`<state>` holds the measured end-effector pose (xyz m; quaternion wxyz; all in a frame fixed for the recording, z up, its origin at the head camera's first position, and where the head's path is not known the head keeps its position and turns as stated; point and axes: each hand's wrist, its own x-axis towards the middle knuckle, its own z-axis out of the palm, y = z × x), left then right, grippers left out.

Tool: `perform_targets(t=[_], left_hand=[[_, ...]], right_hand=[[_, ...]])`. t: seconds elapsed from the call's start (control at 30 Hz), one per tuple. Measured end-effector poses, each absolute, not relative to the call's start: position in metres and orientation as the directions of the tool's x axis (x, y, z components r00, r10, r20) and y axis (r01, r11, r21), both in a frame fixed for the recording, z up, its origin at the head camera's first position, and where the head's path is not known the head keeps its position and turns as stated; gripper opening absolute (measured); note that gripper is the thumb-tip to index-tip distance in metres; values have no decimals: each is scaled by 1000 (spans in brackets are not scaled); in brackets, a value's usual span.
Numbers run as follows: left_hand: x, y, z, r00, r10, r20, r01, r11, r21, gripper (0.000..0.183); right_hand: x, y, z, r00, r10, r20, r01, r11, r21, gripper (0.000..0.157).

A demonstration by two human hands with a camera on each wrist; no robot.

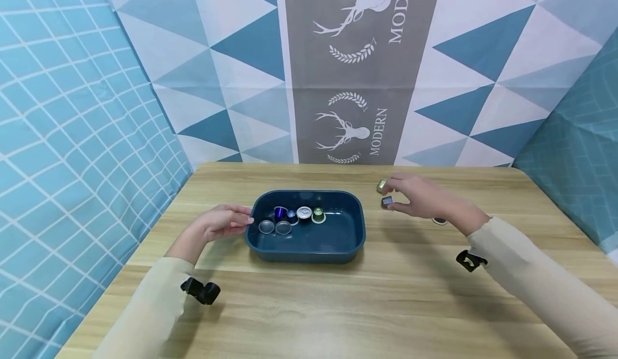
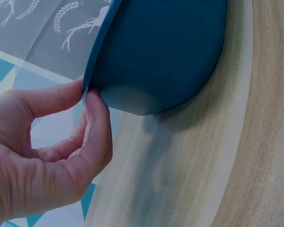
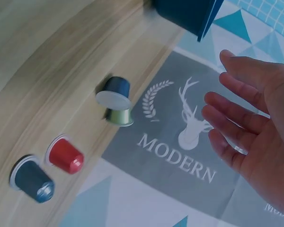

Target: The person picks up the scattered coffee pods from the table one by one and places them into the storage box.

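Observation:
My left hand [image 1: 223, 222] pinches the left rim of a dark blue tray [image 1: 309, 257] between thumb and fingers, as the left wrist view shows up close. Inside the tray, toward its left half, lie several coffee capsules, among them a purple-blue capsule [image 1: 280, 213], a white-lidded capsule [image 1: 304, 213] and a green capsule [image 1: 318, 215]. To the tray's right, my right hand [image 1: 416, 193] hovers with loosely bent fingers and nothing between them. By its fingertips in the head view are a grey-blue capsule [image 1: 387, 202] and a pale green capsule [image 1: 381, 185].
In the right wrist view, a red capsule [image 3: 65, 155] and a dark teal capsule [image 3: 32, 178] lie on the wooden table [image 1: 309, 305]. Patterned cloth [image 1: 232, 80] hangs behind the table, with a blue checked cloth [image 1: 72, 133] along the left side.

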<state>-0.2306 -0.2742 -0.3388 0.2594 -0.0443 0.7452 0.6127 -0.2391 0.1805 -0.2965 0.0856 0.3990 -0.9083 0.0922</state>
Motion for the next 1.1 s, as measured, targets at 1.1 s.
perform_targets(t=[1.1], left_hand=[[-228, -273, -339, -860, 277, -428, -375, 223, 900, 57]], right_hand=[[-238, 274, -353, -803, -549, 231, -575, 817, -54, 25]])
